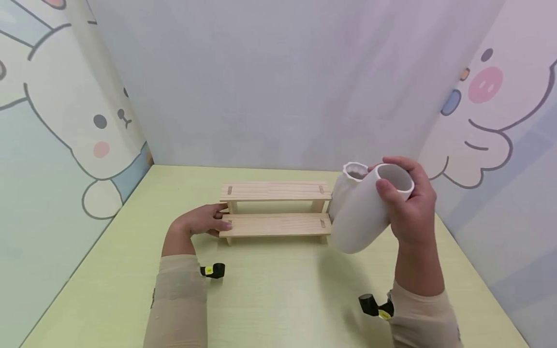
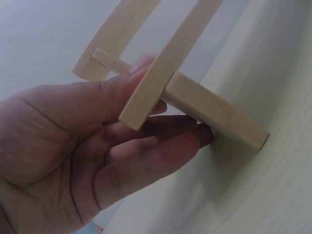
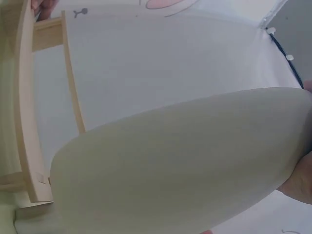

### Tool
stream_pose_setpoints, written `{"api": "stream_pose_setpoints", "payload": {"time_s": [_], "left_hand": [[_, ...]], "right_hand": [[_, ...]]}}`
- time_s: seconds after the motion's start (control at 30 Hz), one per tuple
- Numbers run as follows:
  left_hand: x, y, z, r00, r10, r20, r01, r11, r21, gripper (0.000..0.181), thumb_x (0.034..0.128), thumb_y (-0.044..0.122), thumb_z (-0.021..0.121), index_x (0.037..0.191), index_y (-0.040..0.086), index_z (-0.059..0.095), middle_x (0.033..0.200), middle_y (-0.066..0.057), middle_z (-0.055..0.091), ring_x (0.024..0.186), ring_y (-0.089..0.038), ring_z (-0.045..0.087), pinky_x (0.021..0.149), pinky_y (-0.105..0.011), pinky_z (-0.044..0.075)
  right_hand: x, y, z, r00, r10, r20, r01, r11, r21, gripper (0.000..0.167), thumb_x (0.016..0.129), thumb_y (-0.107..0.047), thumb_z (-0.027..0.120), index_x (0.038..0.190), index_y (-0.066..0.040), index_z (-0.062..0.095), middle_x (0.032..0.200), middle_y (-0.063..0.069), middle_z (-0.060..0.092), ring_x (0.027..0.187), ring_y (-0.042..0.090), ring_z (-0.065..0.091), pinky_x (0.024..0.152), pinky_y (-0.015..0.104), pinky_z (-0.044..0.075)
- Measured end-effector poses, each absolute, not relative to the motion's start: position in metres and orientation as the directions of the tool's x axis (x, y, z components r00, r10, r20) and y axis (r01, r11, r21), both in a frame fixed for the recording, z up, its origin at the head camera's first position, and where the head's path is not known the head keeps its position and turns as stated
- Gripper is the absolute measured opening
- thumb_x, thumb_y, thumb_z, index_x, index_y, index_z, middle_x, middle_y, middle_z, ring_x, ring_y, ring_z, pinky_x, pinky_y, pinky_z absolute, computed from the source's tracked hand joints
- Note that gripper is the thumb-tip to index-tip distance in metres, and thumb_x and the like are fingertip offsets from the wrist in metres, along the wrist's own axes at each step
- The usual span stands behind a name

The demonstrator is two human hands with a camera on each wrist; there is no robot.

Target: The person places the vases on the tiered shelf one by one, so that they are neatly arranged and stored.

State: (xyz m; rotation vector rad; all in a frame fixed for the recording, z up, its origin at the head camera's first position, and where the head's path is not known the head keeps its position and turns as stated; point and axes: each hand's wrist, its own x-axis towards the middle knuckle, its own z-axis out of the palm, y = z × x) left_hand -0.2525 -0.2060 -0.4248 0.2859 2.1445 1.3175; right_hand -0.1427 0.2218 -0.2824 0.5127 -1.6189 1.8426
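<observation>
A two-tier wooden shelf [image 1: 278,224] stands on the table. My left hand [image 1: 202,220] grips the left end of its lower board, thumb on top and fingers below, near the wooden leg [image 2: 209,107]. My right hand [image 1: 415,212] holds a smooth white vase [image 1: 361,212] near its rim, thumb at the opening. This vase is tilted, its mouth up and to the right, its base toward the shelf's right end. Behind it is a second white vase [image 1: 341,191] with a wavy rim, partly hidden, beside the shelf's right end. In the right wrist view the smooth vase [image 3: 180,161] covers much of the frame.
The pale yellow-green table [image 1: 270,290] runs back to a plain grey-white wall [image 1: 270,96]. Side walls with cartoon animals [image 1: 65,111] border it on the left and right. A black wrist device [image 1: 370,305] juts from the right sleeve, another [image 1: 217,270] from the left.
</observation>
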Motion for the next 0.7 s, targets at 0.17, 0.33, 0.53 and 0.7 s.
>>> {"api": "stream_pose_setpoints", "payload": {"time_s": [0.17,0.33,0.53,0.7], "left_hand": [[-0.252,-0.205,-0.424,-0.797,0.476,-0.371,-0.121,0.476,0.871,0.088,0.0898,0.025,0.073,0.157,0.009,0.019,0.143,-0.021,0.050,0.112,-0.025,0.065,0.090,-0.040,0.055],[-0.253,-0.202,-0.423,-0.799,0.473,-0.370,-0.113,0.487,0.866,0.089,0.0887,0.026,0.075,0.157,0.010,0.020,0.142,-0.020,0.051,0.111,-0.025,0.065,0.089,-0.039,0.055],[-0.253,-0.203,-0.424,-0.802,0.472,-0.367,-0.096,0.504,0.858,0.089,0.0901,0.027,0.073,0.157,0.008,0.017,0.143,-0.022,0.050,0.111,-0.025,0.065,0.088,-0.038,0.056],[-0.251,-0.206,-0.424,-0.805,0.463,-0.371,-0.105,0.504,0.857,0.089,0.0898,0.027,0.073,0.157,0.008,0.018,0.143,-0.022,0.050,0.111,-0.025,0.065,0.088,-0.039,0.056]], "right_hand": [[-0.149,0.214,-0.290,-0.756,0.208,0.620,-0.633,0.010,-0.774,0.038,0.081,0.002,0.068,0.119,0.005,0.061,0.098,0.008,0.071,0.086,0.018,0.066,0.068,0.022,0.055],[-0.154,0.207,-0.298,-0.781,0.201,0.592,-0.573,0.147,-0.806,0.039,0.083,-0.006,0.070,0.122,-0.003,0.062,0.110,0.004,0.063,0.090,0.016,0.062,0.070,0.019,0.054],[-0.166,0.201,-0.302,-0.791,0.087,0.606,-0.582,0.199,-0.788,0.039,0.087,-0.007,0.067,0.125,-0.003,0.058,0.110,0.002,0.068,0.098,0.019,0.063,0.078,0.022,0.054],[-0.174,0.199,-0.302,-0.818,0.075,0.571,-0.538,0.253,-0.804,0.038,0.090,-0.013,0.067,0.127,-0.009,0.057,0.110,-0.003,0.069,0.098,0.019,0.063,0.076,0.022,0.054]]}}
